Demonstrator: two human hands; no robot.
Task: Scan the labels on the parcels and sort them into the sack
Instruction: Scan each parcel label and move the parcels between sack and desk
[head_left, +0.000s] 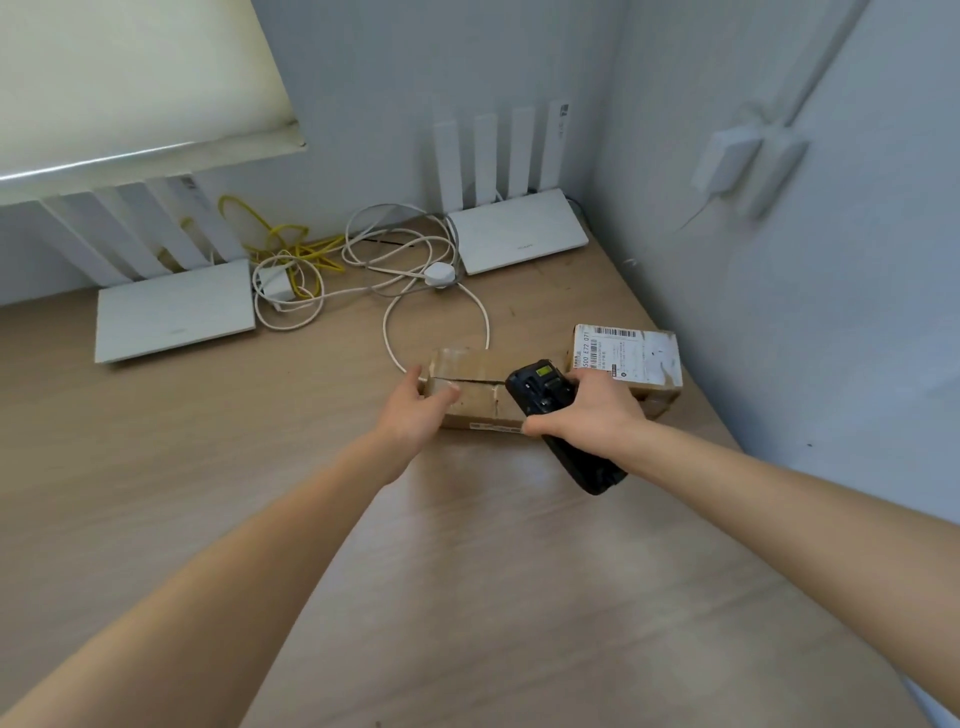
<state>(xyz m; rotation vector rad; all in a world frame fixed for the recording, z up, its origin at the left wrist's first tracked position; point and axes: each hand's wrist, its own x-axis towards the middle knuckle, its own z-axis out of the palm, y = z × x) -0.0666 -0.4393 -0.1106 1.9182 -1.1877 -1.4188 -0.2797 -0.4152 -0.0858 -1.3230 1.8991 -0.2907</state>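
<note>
The right hand (582, 410) grasps a black handheld scanner (558, 421), fingers wrapped round its body, with the scanner's head pointing away toward the far parcels. The left hand (418, 402) grips the near left corner of a plain brown cardboard parcel (470, 382), thumb lying on top and fingers curled round its end. This parcel lies flat on the wooden desk (467, 545), and no label shows on its upper face; a strip of print runs along its near edge. Just to the right, partly behind the scanner, sits a second parcel (628, 358) with a white barcode label facing up.

Beyond them lie loose white cables (436, 317), a yellow cable (291, 244) and two white routers (174, 312) against the wall. No sack is in view.

The step in hand looks like readying the brown parcel for scanning. The next move probably calls for turning it to find its label, then aiming the scanner at the barcode.
</note>
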